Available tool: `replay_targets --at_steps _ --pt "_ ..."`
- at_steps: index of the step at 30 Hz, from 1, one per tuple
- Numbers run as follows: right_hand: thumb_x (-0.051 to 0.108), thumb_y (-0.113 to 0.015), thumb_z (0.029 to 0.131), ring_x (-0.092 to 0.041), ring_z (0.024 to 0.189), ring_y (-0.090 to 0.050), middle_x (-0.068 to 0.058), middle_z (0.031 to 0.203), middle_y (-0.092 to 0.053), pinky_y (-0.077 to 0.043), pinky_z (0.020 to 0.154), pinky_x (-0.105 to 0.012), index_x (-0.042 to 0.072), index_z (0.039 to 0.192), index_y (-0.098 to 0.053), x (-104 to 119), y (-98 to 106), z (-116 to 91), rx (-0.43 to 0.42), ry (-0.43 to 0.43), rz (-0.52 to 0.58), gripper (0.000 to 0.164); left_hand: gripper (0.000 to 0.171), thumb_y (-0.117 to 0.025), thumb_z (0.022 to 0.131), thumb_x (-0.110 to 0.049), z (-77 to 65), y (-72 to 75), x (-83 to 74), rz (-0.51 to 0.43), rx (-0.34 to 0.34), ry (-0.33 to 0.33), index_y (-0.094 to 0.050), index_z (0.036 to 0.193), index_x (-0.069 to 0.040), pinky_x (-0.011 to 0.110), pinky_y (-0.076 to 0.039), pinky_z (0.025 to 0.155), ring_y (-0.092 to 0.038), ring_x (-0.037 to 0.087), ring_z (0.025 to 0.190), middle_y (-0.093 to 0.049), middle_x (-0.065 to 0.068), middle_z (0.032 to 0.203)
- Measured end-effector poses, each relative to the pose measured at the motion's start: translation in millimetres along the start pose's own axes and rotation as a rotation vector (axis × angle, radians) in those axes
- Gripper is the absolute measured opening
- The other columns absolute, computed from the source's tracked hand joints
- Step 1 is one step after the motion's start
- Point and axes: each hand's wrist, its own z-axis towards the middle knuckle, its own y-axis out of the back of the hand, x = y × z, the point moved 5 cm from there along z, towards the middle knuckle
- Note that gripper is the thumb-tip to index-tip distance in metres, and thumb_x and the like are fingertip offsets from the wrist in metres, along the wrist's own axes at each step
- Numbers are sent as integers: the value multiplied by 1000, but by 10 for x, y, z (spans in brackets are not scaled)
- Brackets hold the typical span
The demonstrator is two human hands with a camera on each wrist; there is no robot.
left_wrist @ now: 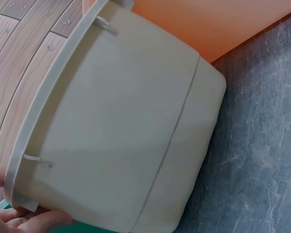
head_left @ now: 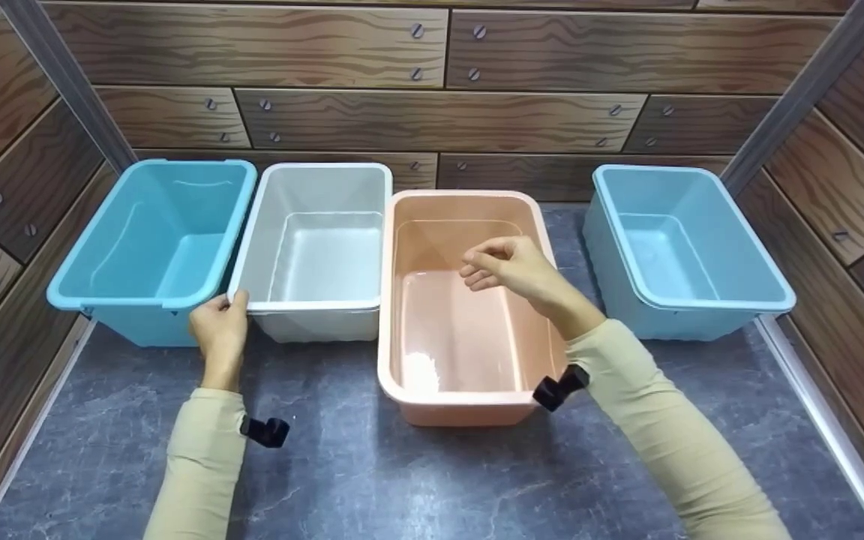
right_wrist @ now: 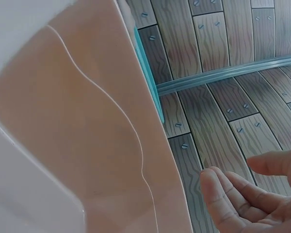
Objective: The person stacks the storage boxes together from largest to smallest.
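My left hand (head_left: 220,326) grips the front left corner of the white bin's rim. The white bin (head_left: 316,326) is a deep plastic tub, and its outer wall fills much of the left wrist view, with the thumb and fingers on either side of the rim. Above the peach-coloured bin (head_left: 466,412) hangs my right hand (head_left: 514,270), its fingers loosely curled and nothing seen between them. A gap shows between thumb and fingertips in the right wrist view. The peach bin stands right beside the white one, closer to me.
A teal bin (head_left: 139,324) stands at the far left, close to the white one. Apart on the right is a light blue bin (head_left: 691,322). All stand on a dark marbled tabletop (head_left: 327,480), with wood-patterned panels (head_left: 439,120) and metal posts (head_left: 814,86) around it.
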Motion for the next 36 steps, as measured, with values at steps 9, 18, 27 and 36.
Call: replay_targets --at_steps 9,18,27,36 --pt "7 -52 96 -5 68 -68 6 75 -68 -60 72 -20 -21 116 -55 -5 13 -16 -1 -2 -4 34 25 -58 84 -14 -23 11 -26 31 -42 -24 -74 86 5 16 -37 50 -45 1 54 -65 2 63" --pt "7 -51 97 -5 67 -68 7 74 -68 -60 71 -19 -22 116 -53 -7 -29 -6 20 -7 17 35 24 -58 83 -13 -22 65 -48 14 -62 -56 -74 84 6 13 -34 49 -41 -3 49 -54 -15 51" --pt "7 -51 97 -4 67 -68 4 77 -69 -60 72 -20 -21 116 -54 11 -66 2 27 -1 0 34 35 -55 82 -9 -34 103 -77 -5 -60 -135 -45 49 -13 18 -21 45 -25 0 40 -29 -20 38" --pt "7 -53 96 -5 66 -67 6 74 -68 -59 70 -19 -21 115 -54 54 -121 14 34 6 -7 33 36 -56 81 -9 -56 163 -101 -13 -76 -136 -42 49 -14 17 -21 45 -25 -1 41 -29 -20 39"
